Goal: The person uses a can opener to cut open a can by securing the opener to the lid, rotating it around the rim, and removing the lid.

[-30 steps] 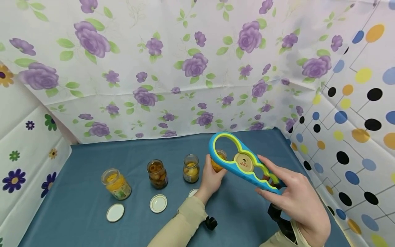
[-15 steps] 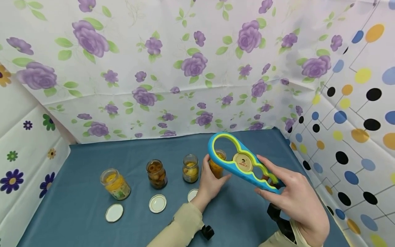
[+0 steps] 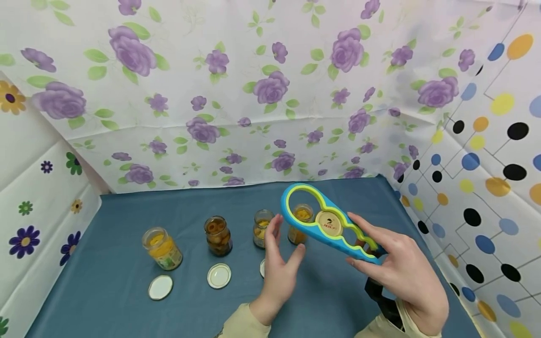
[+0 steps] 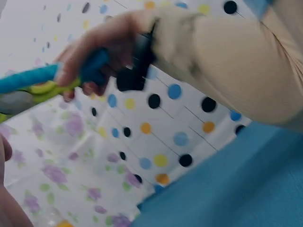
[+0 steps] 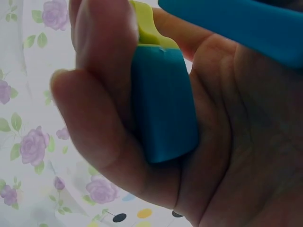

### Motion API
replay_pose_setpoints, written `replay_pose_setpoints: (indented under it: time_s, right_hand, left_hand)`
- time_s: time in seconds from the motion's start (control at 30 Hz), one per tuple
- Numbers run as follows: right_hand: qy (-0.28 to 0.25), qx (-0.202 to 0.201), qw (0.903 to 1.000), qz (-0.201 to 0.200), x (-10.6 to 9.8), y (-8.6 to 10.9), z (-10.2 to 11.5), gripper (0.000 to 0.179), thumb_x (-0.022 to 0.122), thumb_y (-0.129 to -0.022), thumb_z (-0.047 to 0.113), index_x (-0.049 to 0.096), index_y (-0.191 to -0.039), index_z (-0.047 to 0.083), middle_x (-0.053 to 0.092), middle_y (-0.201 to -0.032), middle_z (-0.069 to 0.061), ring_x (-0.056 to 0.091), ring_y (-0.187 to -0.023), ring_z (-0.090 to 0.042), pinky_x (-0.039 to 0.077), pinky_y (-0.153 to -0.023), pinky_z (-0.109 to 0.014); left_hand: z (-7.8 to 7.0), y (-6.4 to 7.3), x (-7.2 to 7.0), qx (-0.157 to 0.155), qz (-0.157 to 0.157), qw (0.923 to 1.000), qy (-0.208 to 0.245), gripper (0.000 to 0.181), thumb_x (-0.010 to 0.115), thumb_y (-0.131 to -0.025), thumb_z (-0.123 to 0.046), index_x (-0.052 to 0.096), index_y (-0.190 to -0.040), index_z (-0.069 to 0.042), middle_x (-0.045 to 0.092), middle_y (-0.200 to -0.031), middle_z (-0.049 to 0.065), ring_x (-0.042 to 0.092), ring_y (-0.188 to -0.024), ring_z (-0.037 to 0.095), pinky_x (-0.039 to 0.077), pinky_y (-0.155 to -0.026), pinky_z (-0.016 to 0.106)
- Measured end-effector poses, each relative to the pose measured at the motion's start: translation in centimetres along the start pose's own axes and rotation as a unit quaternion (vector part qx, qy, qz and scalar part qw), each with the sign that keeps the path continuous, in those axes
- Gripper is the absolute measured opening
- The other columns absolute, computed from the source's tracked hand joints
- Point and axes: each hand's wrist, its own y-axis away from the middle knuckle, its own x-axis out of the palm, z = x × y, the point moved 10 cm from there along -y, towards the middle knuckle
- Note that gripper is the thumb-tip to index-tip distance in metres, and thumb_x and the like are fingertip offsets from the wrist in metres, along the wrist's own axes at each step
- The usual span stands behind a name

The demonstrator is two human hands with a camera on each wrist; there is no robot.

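Observation:
My right hand (image 3: 403, 270) grips the handle end of a blue and lime-green jar opener (image 3: 313, 230), raised above the table. A gold-coloured lid (image 3: 329, 223) with dark print sits within one of its scalloped openings. In the right wrist view, fingers curl around the blue handle (image 5: 163, 104). My left hand (image 3: 278, 277) is apart from the jars, thumb and fingers spread, holding nothing. Just beyond it stands an uncapped glass jar (image 3: 297, 236) of yellow-orange food, partly behind the opener. A second uncapped jar (image 3: 258, 231) of yellow pieces is partly hidden by my left fingers.
To the left stand an uncapped jar of brown food (image 3: 218, 237) and a jar of yellow food (image 3: 164, 251). Lids lie pale side up nearby: one (image 3: 219, 275), another (image 3: 160, 287), and a third (image 3: 262, 268) partly covered. Patterned cloth walls (image 3: 169, 155) border the blue-covered table (image 3: 105, 263).
My left hand has let go of the right-hand jar and drawn back toward me and left. The jar stays standing. The right hand keeps the opener almost still.

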Motion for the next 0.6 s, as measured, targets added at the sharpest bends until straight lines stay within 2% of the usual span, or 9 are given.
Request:
replay_pose_setpoints:
  time_s: [0.1, 0.17, 0.23, 0.3, 0.43, 0.53, 0.6]
  right_hand:
    - [0.003, -0.001, 1.0, 0.004, 0.2, 0.0, 0.0, 0.092, 0.097, -0.08, 0.014, 0.053, -0.16, 0.029, 0.073, -0.116, 0.007, 0.061, -0.077, -0.005, 0.052, -0.063, -0.021]
    - [0.005, -0.002, 1.0, 0.007, 0.4, 0.0, 0.1, 0.093, 0.097, -0.079, 0.014, 0.053, -0.16, 0.029, 0.073, -0.119, 0.007, 0.061, -0.078, -0.005, 0.051, -0.064, -0.021]
    - [0.004, -0.006, 0.9999, 0.013, 0.6, -0.1, 0.3, 0.093, 0.097, -0.08, 0.014, 0.053, -0.16, 0.03, 0.072, -0.119, 0.008, 0.061, -0.079, -0.004, 0.052, -0.065, -0.022]
    - [-0.003, -0.013, 0.9997, 0.022, 1.0, -0.4, 0.6, 0.092, 0.097, -0.08, 0.014, 0.053, -0.16, 0.03, 0.072, -0.117, 0.011, 0.061, -0.08, -0.004, 0.052, -0.065, -0.025]
    - [-0.024, -0.035, 0.9982, 0.043, 1.9, -1.0, 1.6, 0.089, 0.095, -0.083, 0.015, 0.053, -0.159, 0.03, 0.07, -0.108, 0.015, 0.06, -0.077, -0.003, 0.053, -0.064, -0.026]
    - [-0.034, -0.053, 0.9966, 0.054, 2.6, -1.4, 2.4, 0.086, 0.095, -0.084, 0.016, 0.054, -0.159, 0.029, 0.068, -0.105, 0.017, 0.06, -0.077, -0.001, 0.053, -0.064, -0.024]
    - [-0.038, -0.061, 0.9957, 0.06, 3.0, -1.6, 2.8, 0.085, 0.094, -0.085, 0.017, 0.054, -0.159, 0.028, 0.068, -0.105, 0.018, 0.059, -0.078, -0.001, 0.053, -0.065, -0.025]
  left_hand:
    - [-0.5, -0.4, -0.5, -0.037, 0.011, 0.9957, 0.084, 0.063, 0.06, -0.107, -0.008, 0.03, -0.163, -0.012, 0.041, -0.159, 0.011, 0.043, -0.146, 0.026, 0.035, -0.123, 0.049]
    - [-0.5, -0.7, -0.5, -0.08, 0.036, 0.9849, 0.149, 0.056, 0.057, -0.11, -0.015, 0.033, -0.161, -0.01, 0.045, -0.154, 0.016, 0.051, -0.136, 0.025, 0.041, -0.118, 0.045]
    - [-0.3, -0.9, -0.1, -0.124, 0.07, 0.9672, 0.21, 0.054, 0.053, -0.113, -0.024, 0.034, -0.161, -0.009, 0.046, -0.156, 0.021, 0.054, -0.135, 0.024, 0.043, -0.116, 0.042]
    - [-0.4, -0.9, 0.3, -0.154, 0.105, 0.9474, 0.26, 0.055, 0.049, -0.115, -0.031, 0.035, -0.162, -0.006, 0.046, -0.158, 0.022, 0.055, -0.136, 0.023, 0.043, -0.115, 0.04]
    - [-0.8, -0.5, 1.2, -0.182, 0.172, 0.9113, 0.327, 0.05, 0.042, -0.118, -0.034, 0.044, -0.159, -0.007, 0.047, -0.161, 0.012, 0.053, -0.142, 0.018, 0.043, -0.116, 0.036]
    - [-1.1, -0.1, 1.8, -0.197, 0.216, 0.8808, 0.373, 0.046, 0.045, -0.117, -0.041, 0.051, -0.153, -0.012, 0.051, -0.156, 0.003, 0.054, -0.14, 0.014, 0.043, -0.117, 0.033]
    - [-1.2, 0.3, 2.2, -0.208, 0.242, 0.8586, 0.401, 0.049, 0.049, -0.115, -0.047, 0.053, -0.15, -0.014, 0.056, -0.15, 0.002, 0.057, -0.137, 0.014, 0.042, -0.118, 0.033]
